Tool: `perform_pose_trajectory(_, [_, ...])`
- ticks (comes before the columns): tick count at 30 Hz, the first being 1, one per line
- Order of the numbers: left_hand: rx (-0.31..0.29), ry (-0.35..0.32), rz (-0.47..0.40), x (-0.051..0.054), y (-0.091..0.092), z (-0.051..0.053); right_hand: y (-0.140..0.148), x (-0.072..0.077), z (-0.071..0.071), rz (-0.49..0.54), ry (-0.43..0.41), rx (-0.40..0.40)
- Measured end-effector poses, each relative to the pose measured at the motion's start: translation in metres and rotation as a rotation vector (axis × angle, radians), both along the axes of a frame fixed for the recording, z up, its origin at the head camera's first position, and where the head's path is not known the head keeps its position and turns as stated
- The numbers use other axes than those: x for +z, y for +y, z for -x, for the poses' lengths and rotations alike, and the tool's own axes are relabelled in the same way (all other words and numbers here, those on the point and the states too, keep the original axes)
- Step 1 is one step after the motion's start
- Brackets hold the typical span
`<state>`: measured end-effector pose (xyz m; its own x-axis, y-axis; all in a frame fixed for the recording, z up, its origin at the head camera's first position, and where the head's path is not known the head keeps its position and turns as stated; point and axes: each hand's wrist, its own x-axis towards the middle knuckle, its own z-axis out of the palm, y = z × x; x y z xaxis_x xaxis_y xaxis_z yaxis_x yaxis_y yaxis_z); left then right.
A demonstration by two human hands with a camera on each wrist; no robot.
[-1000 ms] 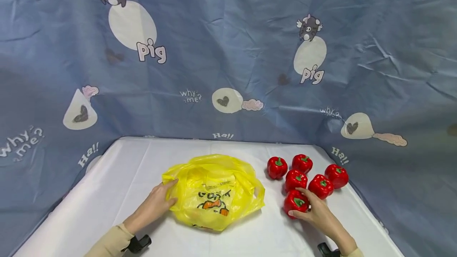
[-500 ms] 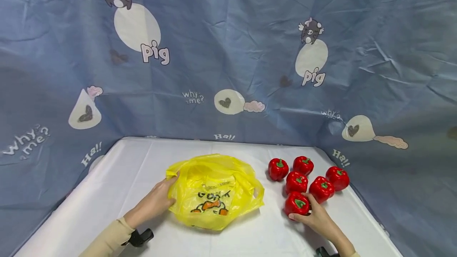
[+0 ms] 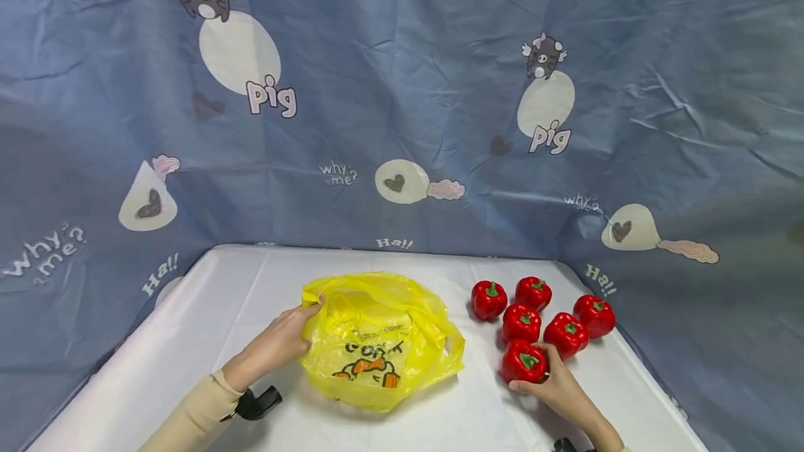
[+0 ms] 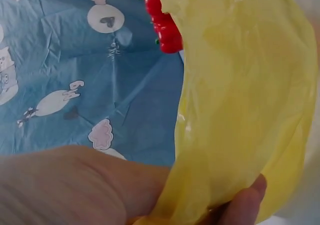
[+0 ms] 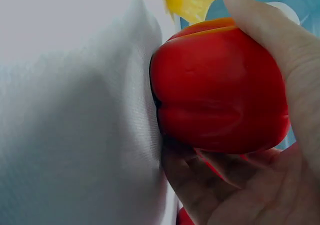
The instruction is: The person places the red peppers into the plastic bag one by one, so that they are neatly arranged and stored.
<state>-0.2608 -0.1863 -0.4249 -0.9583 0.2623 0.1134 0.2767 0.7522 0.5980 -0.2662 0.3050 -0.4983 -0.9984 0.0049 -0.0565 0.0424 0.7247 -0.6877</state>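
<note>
A yellow plastic bag (image 3: 377, 326) with a printed cartoon lies in the middle of the table, its mouth partly spread. My left hand (image 3: 279, 340) holds the bag's left edge; in the left wrist view the thumb and fingers pinch the yellow film (image 4: 240, 100). At the right, my right hand (image 3: 562, 382) grips the nearest red bell pepper (image 3: 523, 361), thumb on the near side and fingers round the far side. The right wrist view shows this bell pepper (image 5: 220, 87) close up, low against the white cloth. Several more red bell peppers (image 3: 521, 323) stand just behind it.
White cloth covers the table (image 3: 245, 284). A blue curtain (image 3: 440, 103) with pig prints hangs behind and along both sides. The other peppers crowd close beside the right hand, one (image 3: 594, 315) near the table's right edge.
My left hand has shifted a little to the right and drawn the bag's left edge inward. The right hand keeps hold of the same bell pepper, nearly in place.
</note>
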Motion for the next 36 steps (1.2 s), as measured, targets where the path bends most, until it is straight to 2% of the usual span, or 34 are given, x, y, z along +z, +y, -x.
perform_pose_trajectory(6, [0.014,-0.089,-0.03,-0.001,0.0,0.002,-0.001,-0.002,0.001,0.002,0.019,-0.037])
perform_pose_trajectory(11, [0.002,-0.091,-0.013,-0.005,0.0,0.003,0.0,-0.002,0.002,0.025,0.013,-0.038])
perform_pose_trajectory(18, [-0.039,-0.084,-0.027,-0.006,0.0,0.004,0.003,0.001,0.005,-0.021,-0.102,-0.043])
perform_pose_trajectory(21, [-0.038,-0.084,-0.034,-0.006,-0.003,0.003,-0.002,0.002,0.008,-0.025,-0.12,-0.048])
perform_pose_trajectory(26, [-0.049,-0.079,0.002,-0.01,0.002,0.0,0.002,-0.005,0.005,-0.011,-0.118,-0.074])
perform_pose_trajectory(30, [-0.063,-0.078,0.04,-0.01,0.002,0.002,0.001,-0.009,0.002,0.012,-0.113,-0.096])
perform_pose_trajectory(36, [-0.101,-0.062,0.087,-0.006,0.003,0.012,-0.004,0.001,0.005,-0.024,-0.052,-0.064])
